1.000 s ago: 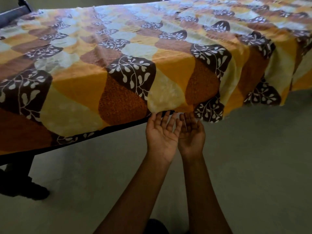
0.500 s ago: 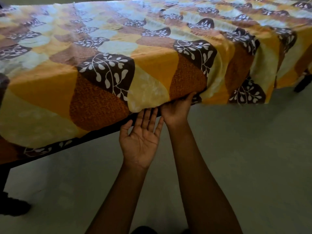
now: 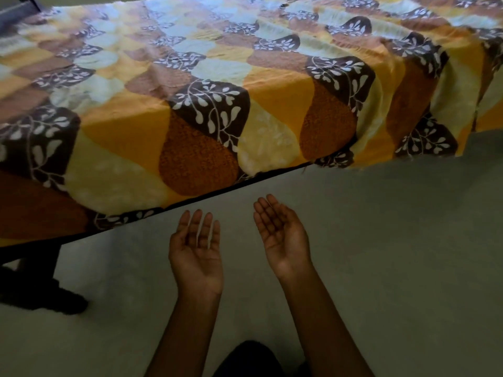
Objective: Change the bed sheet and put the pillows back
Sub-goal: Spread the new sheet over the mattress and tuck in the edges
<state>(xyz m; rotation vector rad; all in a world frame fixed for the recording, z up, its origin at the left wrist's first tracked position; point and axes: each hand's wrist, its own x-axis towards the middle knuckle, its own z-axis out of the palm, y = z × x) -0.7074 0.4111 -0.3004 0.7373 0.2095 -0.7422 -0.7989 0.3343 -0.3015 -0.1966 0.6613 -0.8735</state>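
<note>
Looking down through the head camera, you have the bed sheet spread over the whole bed, its near edge lying along the dark bed frame on your side and looking tucked there, while the stretch toward the far right corner hangs loose in folds, clear of the frame. Your left hand and right hand hover palm up over the floor, near the frame but apart from it, fingers spread and holding nothing.

By my reading, the sheet change is largely done; what remains is tucking that hanging corner and bringing back the pillows, none of which show in this view.

The cloth looks like thin woven cotton, printed in scalloped patches of mustard, rust, cream and dark brown with white leaf sprigs. It lies fairly smooth on top with shallow creases, and its free hem looks slightly frayed. The floor is plain, matte and pale.
</note>
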